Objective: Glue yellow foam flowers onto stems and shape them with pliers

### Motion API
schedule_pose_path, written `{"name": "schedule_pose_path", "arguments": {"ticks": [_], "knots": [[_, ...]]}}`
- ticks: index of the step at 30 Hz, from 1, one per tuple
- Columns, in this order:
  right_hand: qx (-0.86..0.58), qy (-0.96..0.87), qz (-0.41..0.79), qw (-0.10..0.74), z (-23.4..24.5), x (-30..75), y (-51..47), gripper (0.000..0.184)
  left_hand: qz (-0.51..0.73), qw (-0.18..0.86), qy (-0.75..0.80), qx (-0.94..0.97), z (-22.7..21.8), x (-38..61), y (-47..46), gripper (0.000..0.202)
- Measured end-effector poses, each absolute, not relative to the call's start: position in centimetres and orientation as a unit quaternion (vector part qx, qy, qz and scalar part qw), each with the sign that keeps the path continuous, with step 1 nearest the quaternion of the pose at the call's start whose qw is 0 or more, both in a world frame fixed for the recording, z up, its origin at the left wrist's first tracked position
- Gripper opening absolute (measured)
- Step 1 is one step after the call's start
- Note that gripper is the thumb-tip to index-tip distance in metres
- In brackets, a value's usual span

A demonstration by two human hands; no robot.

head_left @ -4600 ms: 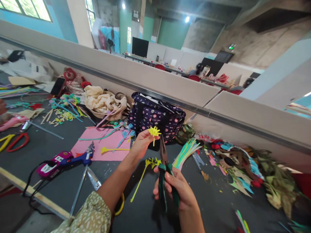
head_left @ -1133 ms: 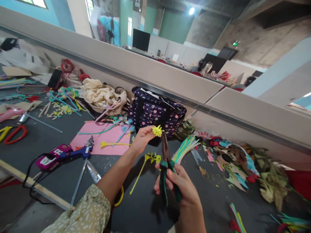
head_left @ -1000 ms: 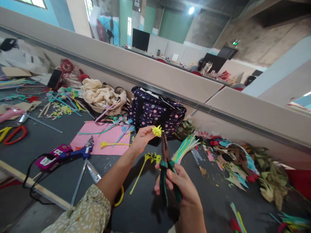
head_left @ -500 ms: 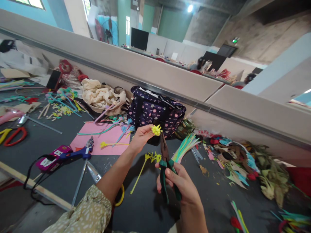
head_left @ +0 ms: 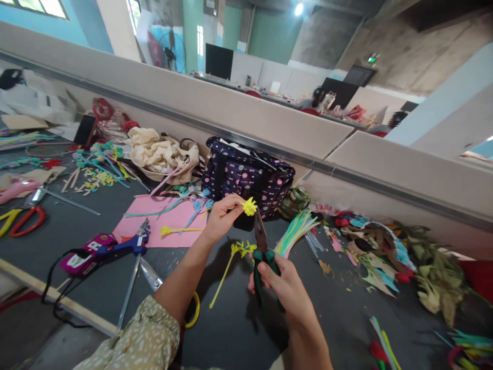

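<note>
My left hand (head_left: 223, 218) pinches a small yellow pipe-cleaner flower (head_left: 249, 206) above the dark table. In my right hand (head_left: 278, 280) are long-nose pliers (head_left: 261, 241) with dark green handles, the fingers wrapped round them. Their jaws point up at the flower's right edge; whether they touch it I cannot tell. On the table below lie yellow pipe-cleaner pieces (head_left: 242, 249), one with a long stem. A further yellow stem (head_left: 181, 230) rests on a pink sheet (head_left: 146, 239), among blue and green ones.
A polka-dot bag (head_left: 246, 174) stands against the partition, beside a bundle of pastel pipe cleaners (head_left: 295, 234). To the left lie a blue glue gun (head_left: 123, 245), a purple box (head_left: 87, 255) and scissors (head_left: 151, 275). Scraps and dried leaves (head_left: 439, 282) cover the right.
The plier handles have come closer together in my right hand. My left hand still holds the yellow flower, with only a slight shift to the right. The view has moved slightly.
</note>
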State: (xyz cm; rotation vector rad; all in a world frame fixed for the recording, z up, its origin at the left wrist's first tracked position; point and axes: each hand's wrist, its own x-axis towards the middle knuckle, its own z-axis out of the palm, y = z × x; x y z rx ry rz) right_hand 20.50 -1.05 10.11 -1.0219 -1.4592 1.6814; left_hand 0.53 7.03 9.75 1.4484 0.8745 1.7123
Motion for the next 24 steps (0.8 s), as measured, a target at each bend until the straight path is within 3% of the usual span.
{"name": "schedule_pose_path", "arguments": {"ticks": [10, 24], "knots": [[-0.373, -0.506, 0.705, 0.329, 10.04, 20.43, -1.17, 0.049, 0.679, 0.394, 0.347, 0.512, 10.29, 1.07, 6.79, 0.019], [-0.355, -0.499, 0.71, 0.347, 10.12, 20.19, -1.19, 0.04, 0.685, 0.38, 0.348, 0.515, 9.61, 1.04, 7.1, 0.015]]}}
